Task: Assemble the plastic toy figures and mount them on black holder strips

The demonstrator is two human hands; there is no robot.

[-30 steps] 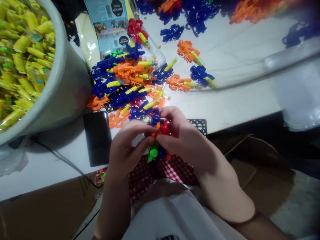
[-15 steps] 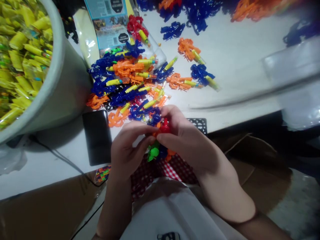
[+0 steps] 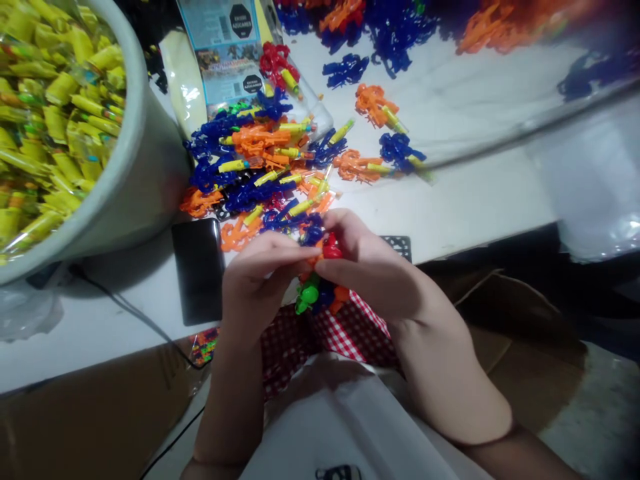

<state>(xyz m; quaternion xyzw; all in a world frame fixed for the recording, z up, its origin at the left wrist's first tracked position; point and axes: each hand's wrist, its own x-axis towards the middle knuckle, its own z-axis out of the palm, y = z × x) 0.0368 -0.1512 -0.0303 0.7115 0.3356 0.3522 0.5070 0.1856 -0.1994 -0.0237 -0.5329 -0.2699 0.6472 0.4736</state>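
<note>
Both my hands meet at the table's near edge around a small cluster of plastic toy pieces [image 3: 320,290], red on top, green, blue and orange below. My left hand [image 3: 257,283] pinches the cluster from the left with curled fingers. My right hand [image 3: 373,273] grips it from the right, thumb and fingers closed over the red piece. Just beyond my hands lies a pile of blue and orange plastic figures with yellow tubes [image 3: 260,167].
A big grey tub [image 3: 143,180] full of yellow wrapped tubes stands at the left. A black phone [image 3: 197,270] with a cable lies beside it. A printed packet [image 3: 227,50] leans at the back. More figures are scattered on the white table [image 3: 475,200]. Clear plastic bag at right.
The hands and toy cluster stay nearly in place; fingers shift slightly on the pieces. The view has moved a little.
</note>
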